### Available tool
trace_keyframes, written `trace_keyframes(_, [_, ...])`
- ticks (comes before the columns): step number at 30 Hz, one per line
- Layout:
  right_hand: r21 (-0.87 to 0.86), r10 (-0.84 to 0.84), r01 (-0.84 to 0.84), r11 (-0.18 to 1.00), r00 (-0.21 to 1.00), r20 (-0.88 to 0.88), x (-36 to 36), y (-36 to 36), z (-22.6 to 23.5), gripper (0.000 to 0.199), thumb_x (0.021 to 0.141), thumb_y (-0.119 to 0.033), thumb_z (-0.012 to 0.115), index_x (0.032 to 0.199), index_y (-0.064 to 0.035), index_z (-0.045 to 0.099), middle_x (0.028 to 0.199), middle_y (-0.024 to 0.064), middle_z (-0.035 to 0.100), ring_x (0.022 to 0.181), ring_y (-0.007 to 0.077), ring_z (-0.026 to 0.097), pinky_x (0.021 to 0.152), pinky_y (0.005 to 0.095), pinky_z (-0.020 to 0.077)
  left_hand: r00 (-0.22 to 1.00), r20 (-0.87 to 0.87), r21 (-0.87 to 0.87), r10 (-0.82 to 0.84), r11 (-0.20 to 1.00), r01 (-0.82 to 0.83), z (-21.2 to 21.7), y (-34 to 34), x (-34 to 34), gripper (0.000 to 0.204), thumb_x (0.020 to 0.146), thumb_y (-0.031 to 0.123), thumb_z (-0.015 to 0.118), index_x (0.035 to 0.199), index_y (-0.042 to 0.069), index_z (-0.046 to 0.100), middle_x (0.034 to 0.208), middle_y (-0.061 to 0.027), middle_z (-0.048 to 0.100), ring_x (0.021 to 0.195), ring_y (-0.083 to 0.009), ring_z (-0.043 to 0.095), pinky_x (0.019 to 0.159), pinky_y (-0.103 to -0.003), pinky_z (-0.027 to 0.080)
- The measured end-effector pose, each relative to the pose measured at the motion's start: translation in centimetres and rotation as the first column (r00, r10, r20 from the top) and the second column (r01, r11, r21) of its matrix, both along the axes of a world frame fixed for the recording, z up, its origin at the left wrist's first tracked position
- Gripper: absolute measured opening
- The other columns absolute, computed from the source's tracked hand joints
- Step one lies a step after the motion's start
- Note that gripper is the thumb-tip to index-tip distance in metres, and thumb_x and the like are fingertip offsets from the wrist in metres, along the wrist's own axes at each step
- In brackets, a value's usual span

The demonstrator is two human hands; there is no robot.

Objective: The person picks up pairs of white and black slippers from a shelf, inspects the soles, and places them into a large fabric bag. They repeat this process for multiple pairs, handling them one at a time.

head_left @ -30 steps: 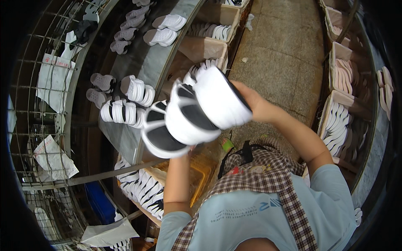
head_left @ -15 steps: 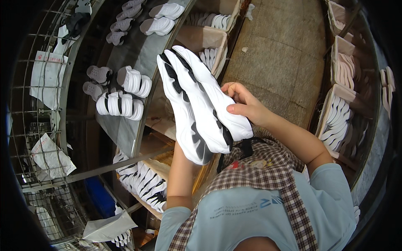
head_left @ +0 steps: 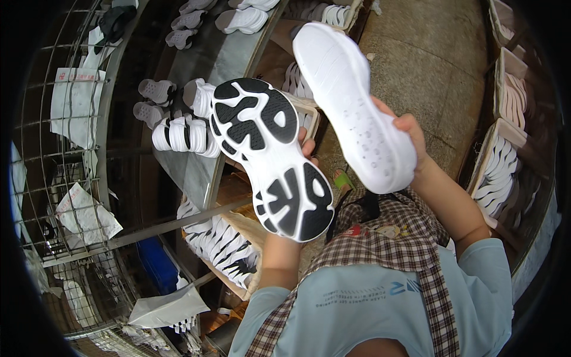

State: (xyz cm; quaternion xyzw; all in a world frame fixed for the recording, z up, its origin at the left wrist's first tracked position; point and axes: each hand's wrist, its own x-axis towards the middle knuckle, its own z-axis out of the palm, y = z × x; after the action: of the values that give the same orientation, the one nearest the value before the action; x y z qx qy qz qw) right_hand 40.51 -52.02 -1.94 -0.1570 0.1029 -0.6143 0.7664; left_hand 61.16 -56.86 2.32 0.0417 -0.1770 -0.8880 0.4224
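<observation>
My right hand (head_left: 411, 137), right of centre, is closed round the edge of a long white foam shoe sole (head_left: 351, 107), thumb and a finger showing at its side; its dimpled heel slants toward the bottom of the frame. My left hand (head_left: 307, 144), mostly hidden, curls its fingers round the edge of a white sole with black tread patches (head_left: 270, 156), held at centre with its tread side up. The two soles are apart, just beside each other. Below them I wear a brown-and-white checked cloth apron (head_left: 386, 235) over a light blue shirt (head_left: 369, 297). At lower left sits a pale-lined basket packed with white-and-black soles (head_left: 223, 250); above it, a long grey tabletop (head_left: 223, 59) carries small stacks of white soles (head_left: 181, 135). A metal wire mesh (head_left: 35, 217) fills the far left, and lined bins of white soles (head_left: 496, 169) stand at right.
</observation>
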Motion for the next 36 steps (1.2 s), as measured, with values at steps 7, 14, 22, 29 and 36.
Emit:
trace_keyframes(7, [-0.003, 0.022, -0.023, 1.0, 0.986, -0.165, 2.9, -0.8, -3.2, 0.079, 0.067, -0.008, 0.052, 0.141, 0.0028, 0.026, 0.138, 0.0222, 0.037, 0.124, 0.0315, 0.044, 0.104, 0.0376, 0.0396, 0.849, 0.426, -0.179, 0.311, 0.949, -0.258, -0.6, -2.4, -2.0, 0.038, 0.093, 0.03, 0.052, 0.117, 0.005, 0.037, 0.103, -0.0112, 0.042, 0.083, -0.0174, 0.045, 0.067, -0.028, 0.041])
trace_keyframes(14, [0.023, 0.116, -0.129, 0.991, 0.945, 0.307, 2.4, -0.8, -4.1, 0.08, 0.066, -0.022, 0.053, 0.14, -0.002, 0.029, 0.13, 0.0229, 0.047, 0.114, 0.0346, 0.054, 0.097, 0.0447, 0.0472, 0.993, -0.109, 0.257, -0.034, 0.965, 0.061, -4.1, -2.0, 2.8, 0.025, 0.092, 0.029, 0.052, 0.086, 0.006, 0.048, 0.076, -0.003, 0.038, 0.058, -0.0107, 0.035, 0.048, -0.02, 0.03])
trace_keyframes(22, [0.138, 0.092, -0.129, 0.982, 0.964, 0.248, 2.4, -0.4, -4.9, 0.08, 0.067, -0.026, 0.052, 0.141, -0.0039, 0.028, 0.128, 0.0198, 0.05, 0.111, 0.0324, 0.057, 0.095, 0.0452, 0.0485, 0.971, -0.229, 0.184, -0.075, 0.976, 0.119, -5.0, -2.5, 4.1, 0.026, 0.091, 0.03, 0.053, 0.083, 0.006, 0.044, 0.077, -0.0025, 0.036, 0.062, -0.0104, 0.034, 0.052, -0.02, 0.031])
trace_keyframes(29, [0.089, 0.114, -0.116, 0.989, 0.993, 0.02, 3.8, -1.2, -4.8, 0.081, 0.066, -0.023, 0.051, 0.14, -0.0027, 0.027, 0.135, 0.0226, 0.041, 0.119, 0.0319, 0.05, 0.1, 0.0431, 0.0448, 0.997, 0.028, 0.084, 0.078, 0.993, -0.08, -2.5, -1.3, 3.3, 0.037, 0.088, 0.033, 0.058, 0.106, 0.002, 0.047, 0.083, -0.0043, 0.044, 0.065, -0.0149, 0.042, 0.057, -0.023, 0.04])
trace_keyframes(36, [0.194, 0.311, -0.298, 0.934, 0.949, -0.04, 6.2, -2.4, -7.3, 0.081, 0.069, -0.01, 0.047, 0.144, -0.0058, 0.019, 0.14, 0.0181, 0.037, 0.124, 0.0287, 0.046, 0.103, 0.0403, 0.0411, 0.11, 0.985, -0.143, 0.13, 0.982, 0.122, -2.4, -2.7, 5.8, 0.066, 0.089, 0.018, 0.061, 0.139, -0.002, 0.022, 0.092, -0.0109, 0.059, 0.074, -0.0143, 0.06, 0.056, -0.025, 0.052])
